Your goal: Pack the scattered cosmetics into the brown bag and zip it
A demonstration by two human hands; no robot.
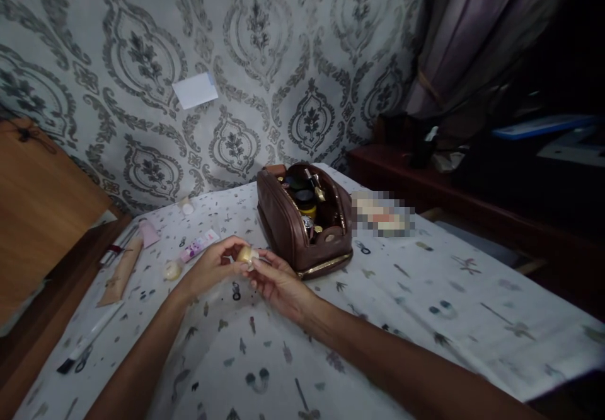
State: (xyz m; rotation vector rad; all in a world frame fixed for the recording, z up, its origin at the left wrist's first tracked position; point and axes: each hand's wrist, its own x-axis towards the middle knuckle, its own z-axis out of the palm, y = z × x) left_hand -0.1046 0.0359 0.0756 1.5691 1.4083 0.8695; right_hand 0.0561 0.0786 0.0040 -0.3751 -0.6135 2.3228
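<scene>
My left hand (212, 267) and my right hand (276, 281) meet over the bed, both pinching a small round cream-coloured jar (246, 255) between their fingertips. Just right of the hands stands an open brown leather toiletry bag (288, 231), packed with small jars and bottles. To the left of my left hand lie a small round pale lid or jar (172, 270), a pink-labelled tube (198, 246), a long beige tube (121, 272) and a pink tube (149, 233).
A white patterned sheet (401, 306) covers the bed. A brush (89, 339) lies near the left edge, a small pale jar (188, 207) by the wall. A wooden cabinet (42, 205) stands left, a dark shelf (472, 199) and curtain right.
</scene>
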